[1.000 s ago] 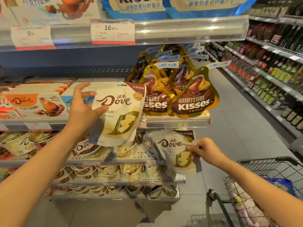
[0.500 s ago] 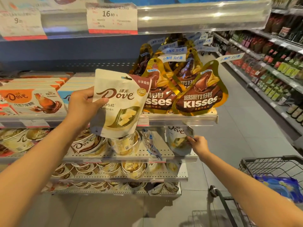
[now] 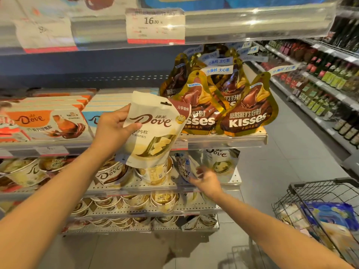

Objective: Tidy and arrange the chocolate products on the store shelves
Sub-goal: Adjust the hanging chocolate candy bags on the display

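While the left grip (image 3: pixel 114 127) holds one white Dove pouch (image 3: pixel 153 131), right grip (image 3: pixel 208 183) loose — fingers blurred, two pouches (image 3: pixel 221 162) shelved beside it.

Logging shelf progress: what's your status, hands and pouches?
Left hand grips white Dove pouch, raised before shelf. Right hand blurred, at lower-shelf pouches; second Dove pouch standing there. Kisses bags beside.

Open shelf room lies between the orange-and-white Dove cartons (image 3: pixel 46 123) at nine o'clock and the gold-brown Hershey's Kisses pouches (image 3: pixel 246 115) at two o'clock. Below, round cream Dove tubs (image 3: pixel 112 174) crowd the perforated white metal shelf (image 3: pixel 236 176), with a cream Dove pouch (image 3: pixel 219 162) standing at its right end.
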A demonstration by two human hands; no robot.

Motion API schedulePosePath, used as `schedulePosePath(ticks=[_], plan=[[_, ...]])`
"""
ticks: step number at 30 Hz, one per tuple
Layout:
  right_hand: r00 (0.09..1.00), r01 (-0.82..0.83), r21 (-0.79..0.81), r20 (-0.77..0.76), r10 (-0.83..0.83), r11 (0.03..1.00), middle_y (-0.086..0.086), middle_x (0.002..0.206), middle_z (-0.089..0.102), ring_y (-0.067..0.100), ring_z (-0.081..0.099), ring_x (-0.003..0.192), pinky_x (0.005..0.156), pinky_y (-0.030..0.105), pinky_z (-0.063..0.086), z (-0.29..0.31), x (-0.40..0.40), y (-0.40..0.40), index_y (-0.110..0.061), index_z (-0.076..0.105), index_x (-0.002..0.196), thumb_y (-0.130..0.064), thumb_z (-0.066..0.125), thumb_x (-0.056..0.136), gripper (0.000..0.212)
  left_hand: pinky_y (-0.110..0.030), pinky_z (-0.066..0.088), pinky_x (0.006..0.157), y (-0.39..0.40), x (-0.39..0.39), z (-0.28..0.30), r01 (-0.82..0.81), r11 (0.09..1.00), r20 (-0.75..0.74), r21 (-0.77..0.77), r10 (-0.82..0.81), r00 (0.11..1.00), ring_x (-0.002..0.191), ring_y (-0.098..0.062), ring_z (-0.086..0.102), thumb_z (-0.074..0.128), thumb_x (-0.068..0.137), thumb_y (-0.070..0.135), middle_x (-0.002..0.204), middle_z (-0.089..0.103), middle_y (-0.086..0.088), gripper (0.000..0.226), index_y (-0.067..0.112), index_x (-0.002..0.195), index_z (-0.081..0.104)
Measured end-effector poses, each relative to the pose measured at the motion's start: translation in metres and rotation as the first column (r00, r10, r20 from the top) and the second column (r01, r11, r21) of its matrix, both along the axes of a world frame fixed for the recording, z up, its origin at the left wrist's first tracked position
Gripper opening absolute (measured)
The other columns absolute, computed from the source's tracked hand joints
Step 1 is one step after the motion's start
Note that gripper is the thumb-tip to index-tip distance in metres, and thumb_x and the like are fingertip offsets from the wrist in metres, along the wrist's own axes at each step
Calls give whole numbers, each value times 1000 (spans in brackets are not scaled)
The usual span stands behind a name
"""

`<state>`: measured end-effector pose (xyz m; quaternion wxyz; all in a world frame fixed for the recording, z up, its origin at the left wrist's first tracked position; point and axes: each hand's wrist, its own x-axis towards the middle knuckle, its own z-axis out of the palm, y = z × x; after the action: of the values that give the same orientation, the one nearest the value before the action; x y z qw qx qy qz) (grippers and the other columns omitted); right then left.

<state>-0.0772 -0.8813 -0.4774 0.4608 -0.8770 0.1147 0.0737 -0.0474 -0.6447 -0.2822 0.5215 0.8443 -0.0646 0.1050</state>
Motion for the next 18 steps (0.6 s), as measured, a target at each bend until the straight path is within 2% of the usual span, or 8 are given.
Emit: schedulePosePath(ticks=[2, 4, 6, 9, 12, 14, 15, 18], plan=[[997, 43, -80, -56, -48, 996, 5, 122, 59, 23, 56, 112, 90, 30, 46, 3, 25, 17, -14, 48, 130, -38, 70, 78, 61, -43, 48, 96, 3, 3, -2, 10, 999, 20, 30, -11, 1000, 119, -18, 54, 69, 78, 3, 129, 58, -2, 37, 8, 114, 63], [994, 48, -228, -81, -68, 973, 8, 122, 60, 26, 58, 111, 87, 33, 47, 3, 42, 27, -12, 50, 128, -36, 63, 85, 51, -43, 49, 96, 6, 7, -5, 19, 998, 35, 67, -21, 999, 120, -18, 54, 70, 77, 4, 130, 57, -1, 37, 9, 114, 64], [994, 53, -342, -72, -82, 938, 12, 116, 63, 28, 60, 107, 84, 34, 49, 4, 48, 31, -6, 57, 117, -28, 57, 91, 34, -43, 49, 96, 10, 11, -8, 32, 995, 40, 93, -36, 999, 121, -17, 52, 71, 77, 5, 132, 56, 1, 38, 10, 114, 64], [988, 127, -346, -35, -148, 930, 15, 108, 66, 32, 62, 101, 80, 36, 49, 1, 51, 27, -1, 63, 103, -17, 50, 94, 23, -41, 48, 97, 13, 13, -12, 64, 991, 54, 121, -71, 996, 123, -14, 50, 71, 77, 6, 135, 53, 4, 36, 7, 112, 66], [987, 140, -292, -32, -156, 946, 12, 94, 68, 30, 63, 89, 71, 34, 46, -5, 46, 18, -6, 66, 91, -17, 49, 95, 21, -41, 46, 100, 14, 7, -14, 73, 991, 92, 116, -84, 992, 124, -15, 49, 70, 78, 6, 136, 53, 0, 34, 7, 111, 65], [994, 104, -188, -23, -110, 977, 6, 78, 63, 26, 59, 82, 68, 31, 43, 3, 32, 8, -11, 62, 77, -19, 52, 94, 22, -41, 45, 101, 13, -1, -15, 52, 995, 114, 80, -61, 992, 124, -17, 50, 69, 79, 6, 134, 54, -4, 34, 9, 112, 65], [998, 64, -171, 3, -64, 983, 3, 77, 62, 24, 59, 80, 67, 31, 45, 12, 23, 2, -13, 63, 77, -21, 53, 93, 21, -40, 46, 100, 13, -7, -15, 37, 998, 129, 58, -44, 991, 123, -18, 51, 69, 79, 6, 133, 55, -5, 33, 8, 111, 65], [983, -88, -267, 130, 127, 960, 6, 82, 64, 24, 60, 73, 56, 28, 42, 49, -3, -24, -9, 69, 88, -24, 53, 93, 23, -32, 50, 93, 14, -28, -19, 34, 999, 147, -27, -29, 989, 113, -15, 57, 66, 81, 6, 120, 62, -3, 23, 14, 103, 68]])
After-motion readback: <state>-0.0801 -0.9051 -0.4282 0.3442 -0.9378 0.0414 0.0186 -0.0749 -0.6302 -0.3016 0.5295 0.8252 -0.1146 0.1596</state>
